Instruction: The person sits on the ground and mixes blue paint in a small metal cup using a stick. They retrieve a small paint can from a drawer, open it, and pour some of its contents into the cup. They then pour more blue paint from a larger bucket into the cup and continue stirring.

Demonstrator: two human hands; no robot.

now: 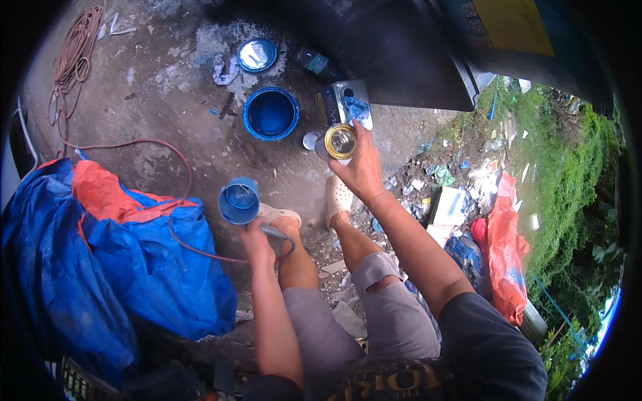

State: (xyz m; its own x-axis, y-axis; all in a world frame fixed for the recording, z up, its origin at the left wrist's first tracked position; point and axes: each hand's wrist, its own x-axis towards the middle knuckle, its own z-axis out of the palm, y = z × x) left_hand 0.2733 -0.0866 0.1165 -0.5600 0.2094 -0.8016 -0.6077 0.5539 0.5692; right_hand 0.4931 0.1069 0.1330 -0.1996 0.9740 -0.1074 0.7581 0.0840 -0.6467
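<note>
My left hand point(254, 239) is closed around a spray gun. Its open blue cup point(239, 200) faces up with blue paint inside, and the grey handle point(275, 232) points right toward a thin reddish hose. Further right and higher, my right hand point(364, 164) grips a small open tin can point(340, 142) with a gold rim and a shiny inside. The two vessels are apart. Just beyond the can stands a rectangular metal tin point(328, 107) with a blue-stained rag point(358, 109) on top. Beside the can is a small pale cup point(311, 140), partly hidden.
An open paint bucket point(271, 113) with blue paint and its lid point(257, 55) lie ahead. The hose point(154, 142) crosses the floor near a blue and orange tarp point(154, 267). A dark panel point(401, 60) overhangs the far right. Litter point(485, 180) lies by the grass.
</note>
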